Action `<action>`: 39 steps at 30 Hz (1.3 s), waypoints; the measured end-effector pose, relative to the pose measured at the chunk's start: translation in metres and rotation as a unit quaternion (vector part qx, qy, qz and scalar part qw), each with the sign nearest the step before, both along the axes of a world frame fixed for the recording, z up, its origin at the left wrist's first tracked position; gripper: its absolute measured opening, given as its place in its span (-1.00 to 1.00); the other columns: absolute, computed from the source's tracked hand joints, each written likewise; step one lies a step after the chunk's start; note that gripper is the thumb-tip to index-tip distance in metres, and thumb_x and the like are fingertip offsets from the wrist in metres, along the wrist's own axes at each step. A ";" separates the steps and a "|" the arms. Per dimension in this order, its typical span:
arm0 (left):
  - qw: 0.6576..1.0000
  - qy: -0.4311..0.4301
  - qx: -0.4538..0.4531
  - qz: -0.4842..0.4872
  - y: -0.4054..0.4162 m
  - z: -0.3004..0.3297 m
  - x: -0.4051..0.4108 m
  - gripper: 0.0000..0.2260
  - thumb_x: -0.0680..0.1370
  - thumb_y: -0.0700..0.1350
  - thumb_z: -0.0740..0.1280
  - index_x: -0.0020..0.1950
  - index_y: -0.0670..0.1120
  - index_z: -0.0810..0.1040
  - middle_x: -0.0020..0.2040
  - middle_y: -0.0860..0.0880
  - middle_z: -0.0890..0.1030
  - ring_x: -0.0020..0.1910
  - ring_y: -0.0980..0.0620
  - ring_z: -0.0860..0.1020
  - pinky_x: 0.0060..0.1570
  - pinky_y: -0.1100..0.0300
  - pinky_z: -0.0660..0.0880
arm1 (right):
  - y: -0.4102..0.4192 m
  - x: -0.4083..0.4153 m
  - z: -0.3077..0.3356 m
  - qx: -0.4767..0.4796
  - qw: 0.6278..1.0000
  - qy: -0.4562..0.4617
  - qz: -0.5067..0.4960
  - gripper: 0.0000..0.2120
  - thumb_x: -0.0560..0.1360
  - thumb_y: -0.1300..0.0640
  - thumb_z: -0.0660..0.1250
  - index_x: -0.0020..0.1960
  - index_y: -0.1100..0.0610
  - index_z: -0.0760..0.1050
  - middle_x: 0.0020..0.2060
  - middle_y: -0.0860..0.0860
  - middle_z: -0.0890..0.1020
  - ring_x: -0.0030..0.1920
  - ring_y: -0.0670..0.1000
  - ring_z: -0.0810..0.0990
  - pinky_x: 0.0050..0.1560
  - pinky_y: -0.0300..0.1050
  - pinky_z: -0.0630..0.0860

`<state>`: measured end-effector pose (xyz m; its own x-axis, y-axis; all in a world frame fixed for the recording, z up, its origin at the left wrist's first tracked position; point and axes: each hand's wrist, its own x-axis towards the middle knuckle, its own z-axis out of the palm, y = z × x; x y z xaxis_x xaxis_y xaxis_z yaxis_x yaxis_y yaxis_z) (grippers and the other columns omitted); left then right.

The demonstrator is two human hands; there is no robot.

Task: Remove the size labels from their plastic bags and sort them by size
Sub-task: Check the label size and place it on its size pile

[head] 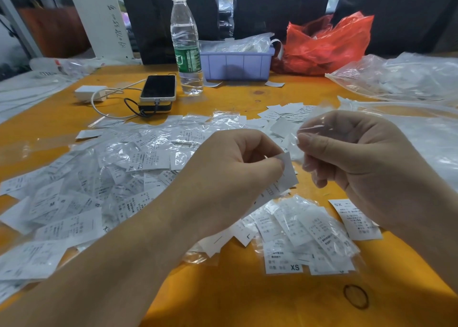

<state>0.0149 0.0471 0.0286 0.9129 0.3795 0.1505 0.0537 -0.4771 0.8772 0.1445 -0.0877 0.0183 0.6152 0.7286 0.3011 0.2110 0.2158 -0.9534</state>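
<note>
While the left hand (230,175) pinches a label (287,175) — the right hand (352,158) grips its bag (314,128).

Left hand (230,175) and right hand (352,158) raised close together, fingers (314,140) curled, pinching.

My two hands and forearms, seen from the head camera

Left hand (233,175): bare, no glove, no ring, no watch or band at the wrist; my forearm shows uncovered all the way to the lower left edge, with no sleeve or cuff in sight. Right hand (357,158): bare likewise, no ring on the fingers that show; thumbnail short and unpainted; wrist and forearm uncovered to the right edge. No markings or jewellery visible on either arm.
</note>
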 end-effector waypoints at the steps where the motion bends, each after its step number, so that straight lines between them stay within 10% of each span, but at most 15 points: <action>1: 1.000 -0.003 0.002 0.002 0.000 0.000 0.000 -0.91 0.53 -0.07 0.38 -0.15 0.08 0.65 -0.20 0.19 0.64 -0.17 0.30 0.55 -0.35 0.51 0.43 | 0.000 0.000 0.000 -0.001 1.000 -0.002 -0.001 -0.79 0.23 0.01 0.50 -0.19 0.09 0.65 -0.44 0.10 0.61 -0.45 0.05 0.52 -0.47 -0.18 0.46; 25: 0.986 -0.074 0.145 0.047 -0.005 -0.005 0.000 -0.90 0.51 -0.01 0.35 -0.19 0.08 0.61 -0.21 0.18 0.61 -0.16 0.21 0.55 -0.27 0.28 0.52 | 0.000 -0.007 -0.004 0.016 0.989 -0.142 -0.028 -0.82 0.32 -0.03 0.46 -0.11 0.01 0.62 -0.36 0.07 0.64 -0.36 0.16 0.61 -0.41 -0.11 0.51; 39: 0.998 -0.044 0.010 0.034 0.000 0.000 0.000 -0.93 0.53 -0.05 0.38 -0.14 0.08 0.63 -0.24 0.15 0.65 -0.21 0.27 0.57 -0.39 0.46 0.46 | -0.002 -0.009 -0.002 0.000 0.992 -0.123 -0.009 -0.86 0.34 0.19 0.51 -0.13 0.10 0.62 -0.31 0.14 0.61 -0.41 0.07 0.56 -0.38 -0.06 0.54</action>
